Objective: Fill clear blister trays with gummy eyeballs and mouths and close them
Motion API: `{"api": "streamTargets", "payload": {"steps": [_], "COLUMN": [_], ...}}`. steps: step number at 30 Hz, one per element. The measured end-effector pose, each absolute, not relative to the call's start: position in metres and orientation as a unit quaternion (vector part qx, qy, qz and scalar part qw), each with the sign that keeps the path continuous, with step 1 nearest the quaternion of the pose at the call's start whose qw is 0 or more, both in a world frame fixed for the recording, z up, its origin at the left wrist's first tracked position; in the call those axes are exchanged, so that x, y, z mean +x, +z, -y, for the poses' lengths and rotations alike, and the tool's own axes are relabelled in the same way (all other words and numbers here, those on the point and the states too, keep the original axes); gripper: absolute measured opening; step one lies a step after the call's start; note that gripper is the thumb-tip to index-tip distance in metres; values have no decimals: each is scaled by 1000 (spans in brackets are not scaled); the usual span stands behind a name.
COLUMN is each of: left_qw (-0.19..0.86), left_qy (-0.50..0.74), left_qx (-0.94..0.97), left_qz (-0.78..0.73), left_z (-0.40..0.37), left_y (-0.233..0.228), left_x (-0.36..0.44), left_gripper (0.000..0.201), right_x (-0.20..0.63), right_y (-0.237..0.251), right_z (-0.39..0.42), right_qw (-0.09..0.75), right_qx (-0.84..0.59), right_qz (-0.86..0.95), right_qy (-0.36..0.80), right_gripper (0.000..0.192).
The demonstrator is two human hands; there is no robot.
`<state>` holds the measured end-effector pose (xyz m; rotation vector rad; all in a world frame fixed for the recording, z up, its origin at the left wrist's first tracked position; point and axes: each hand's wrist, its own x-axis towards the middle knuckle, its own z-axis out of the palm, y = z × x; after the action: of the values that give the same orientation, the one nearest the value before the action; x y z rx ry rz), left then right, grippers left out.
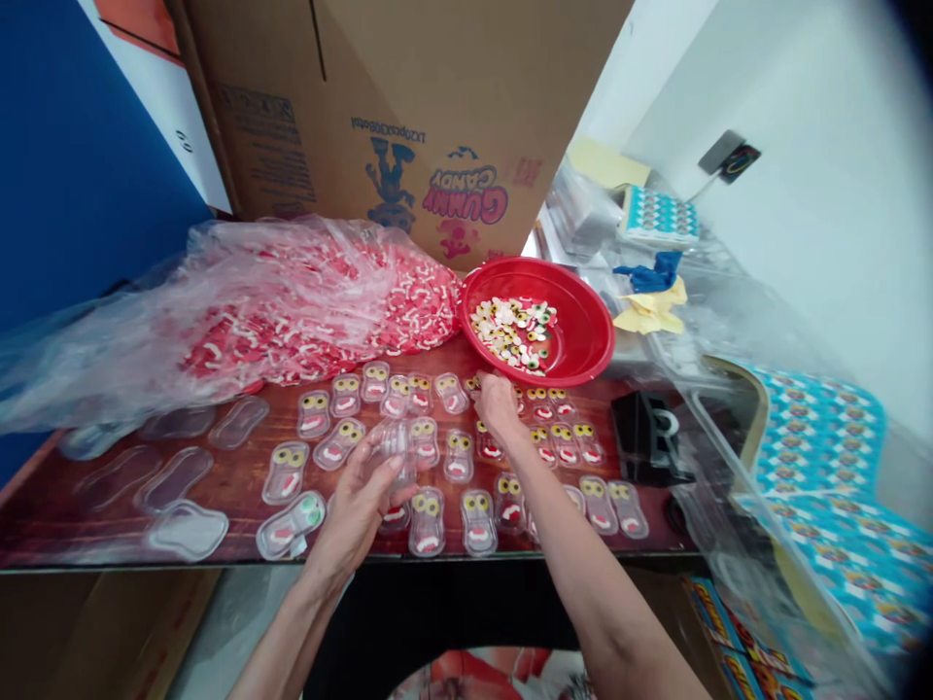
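Head view shows two bare hands over a dark red bench (240, 476). The left hand (361, 501) is curled around a small clear plastic tray (394, 442) and holds it up just above the bench, near the middle of the scene. The fingers wrap the tray from below and the thumb rests on its near side. I cannot tell if any candy is in it yet.

The right hand (496, 403) reaches farther away. Its fingers are bent and pinched down close to the near rim of the red bowl (583, 335). It may hold a candy, but that spot is hidden, so I cannot tell.

The bowl sits far and to the right, and it has eye candies (514, 331) in it. A big clear bag of red and white candies (292, 301) lies far and to the left. Many filled trays (427, 520) lie in rows on the bench. Empty trays (186, 530) lie near the left side.

The clear tray looks very light and thin. It would likely bend or crack if squeezed hard, and its smooth sides may slip. Holding it softly by the long edges seems best. The candies look small, soft and a bit sticky, so a pinch with two fingertips should do.
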<state>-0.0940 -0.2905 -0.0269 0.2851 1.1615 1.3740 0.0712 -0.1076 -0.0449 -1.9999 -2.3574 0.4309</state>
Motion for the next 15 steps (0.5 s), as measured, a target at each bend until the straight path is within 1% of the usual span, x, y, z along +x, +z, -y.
{"api": "streamTargets", "payload": {"steps": [2, 7, 11, 15], "left_qw": [614, 624, 625, 623], "left_qy": [596, 599, 605, 609], "left_qx": [126, 125, 131, 112], "left_qz": [-502, -486, -476, -478], "left_z": [289, 285, 286, 292], "left_y": [-25, -17, -9, -8], "left_x": [-92, -84, -76, -75], "left_gripper": [50, 54, 51, 44], "right_x": [70, 71, 71, 76], "right_y": [-48, -56, -60, -65], "right_z": [108, 109, 111, 110], "right_qw": [14, 45, 78, 105], "right_qx": [-643, -632, -618, -596], "right_qz": [754, 761, 769, 777], "right_qy": [137, 139, 145, 173], "right_gripper": [29, 33, 43, 52]}}
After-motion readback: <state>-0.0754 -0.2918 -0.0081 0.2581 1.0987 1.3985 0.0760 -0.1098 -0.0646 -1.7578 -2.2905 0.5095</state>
